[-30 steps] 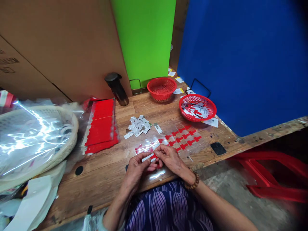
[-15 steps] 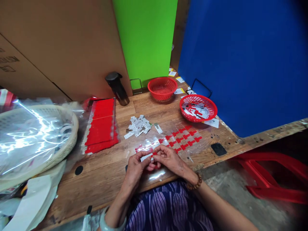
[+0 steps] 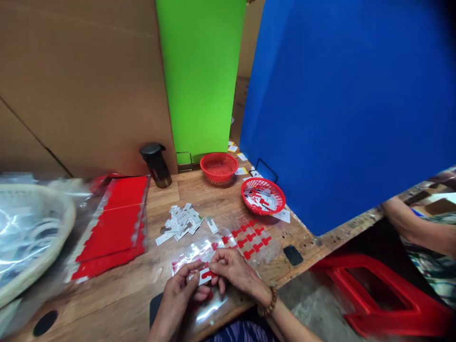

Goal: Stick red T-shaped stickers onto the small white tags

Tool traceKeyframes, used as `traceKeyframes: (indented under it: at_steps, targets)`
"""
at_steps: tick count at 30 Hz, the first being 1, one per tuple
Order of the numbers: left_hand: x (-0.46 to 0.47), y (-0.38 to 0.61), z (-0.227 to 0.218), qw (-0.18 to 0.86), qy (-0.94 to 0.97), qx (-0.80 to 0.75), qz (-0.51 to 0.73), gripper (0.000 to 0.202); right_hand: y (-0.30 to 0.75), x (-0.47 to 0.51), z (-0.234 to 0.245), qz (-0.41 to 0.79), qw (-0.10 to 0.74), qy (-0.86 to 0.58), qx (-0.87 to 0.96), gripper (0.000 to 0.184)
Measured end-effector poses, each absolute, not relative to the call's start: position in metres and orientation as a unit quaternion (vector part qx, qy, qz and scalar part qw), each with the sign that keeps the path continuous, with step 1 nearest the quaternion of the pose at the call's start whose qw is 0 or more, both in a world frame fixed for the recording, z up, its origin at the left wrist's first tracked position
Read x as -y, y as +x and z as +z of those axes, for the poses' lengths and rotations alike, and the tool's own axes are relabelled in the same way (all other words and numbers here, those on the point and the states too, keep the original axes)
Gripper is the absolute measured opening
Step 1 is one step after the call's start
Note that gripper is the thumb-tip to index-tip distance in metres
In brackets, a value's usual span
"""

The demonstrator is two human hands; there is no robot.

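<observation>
Between my hands is a small white card (image 3: 204, 278) with a red T-shaped sticker (image 3: 207, 273) over its right part. The card's left end is pinched in the thumb and fingers of my left hand (image 3: 180, 289). My right hand (image 3: 237, 273), a beaded bracelet on its wrist, has its fingertips closed on the red sticker at the card's right end. Both hands are just above a clear plastic sheet (image 3: 233, 232) bearing rows of red T-shaped stickers (image 3: 245, 240). Beyond it lies a loose pile of white cards (image 3: 183, 220), each with a grey mark.
Red sticker sheets (image 3: 114, 218) are stacked at left, beside a pale plastic basket (image 3: 69, 223). A dark bottle (image 3: 156, 166) and two red baskets (image 3: 219, 167), the nearer (image 3: 245, 202) holding cards, stand behind. A blue panel (image 3: 338, 109), red stool (image 3: 388, 308) and another person's arm (image 3: 420, 225) are at right.
The view has swung right and up, so the table sits lower and farther left. The red sticker now lies across more of the white card. Another person's arm has come into view.
</observation>
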State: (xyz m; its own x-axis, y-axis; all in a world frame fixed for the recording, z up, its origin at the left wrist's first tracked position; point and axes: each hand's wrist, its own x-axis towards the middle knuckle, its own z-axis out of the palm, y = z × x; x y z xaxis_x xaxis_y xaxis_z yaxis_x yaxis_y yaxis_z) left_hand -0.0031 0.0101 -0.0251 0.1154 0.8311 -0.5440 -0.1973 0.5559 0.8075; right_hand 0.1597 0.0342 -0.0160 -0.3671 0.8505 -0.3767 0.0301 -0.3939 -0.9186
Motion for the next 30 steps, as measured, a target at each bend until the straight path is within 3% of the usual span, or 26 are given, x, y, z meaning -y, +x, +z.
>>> traceKeyframes:
  at_steps: [3,8,10,13,18,30]
  targets:
    - [-0.011,-0.006,-0.023,0.672,0.269,-0.555,0.411,0.061,0.181,-0.051,-0.009,0.629,0.363,-0.503,0.468,0.026]
    - [-0.011,-0.012,-0.023,0.674,0.251,-0.551,0.424,0.059,0.228,-0.095,0.011,0.467,0.607,-0.521,0.378,0.032]
    - [-0.011,-0.012,-0.028,0.675,0.248,-0.551,0.423,0.059,0.236,-0.106,0.012,0.417,0.618,-0.550,0.376,0.038]
    - [-0.011,-0.011,-0.040,0.661,0.252,-0.560,0.430,0.056,0.229,-0.111,0.001,0.358,0.528,-0.606,0.474,0.039]
    - [-0.012,-0.013,-0.059,0.670,0.264,-0.553,0.418,0.055,0.190,-0.107,-0.019,0.313,0.335,-0.588,0.667,0.018]
    - [-0.013,-0.012,-0.061,0.665,0.260,-0.564,0.415,0.056,0.157,-0.140,-0.035,0.259,0.207,-0.632,0.700,0.009]
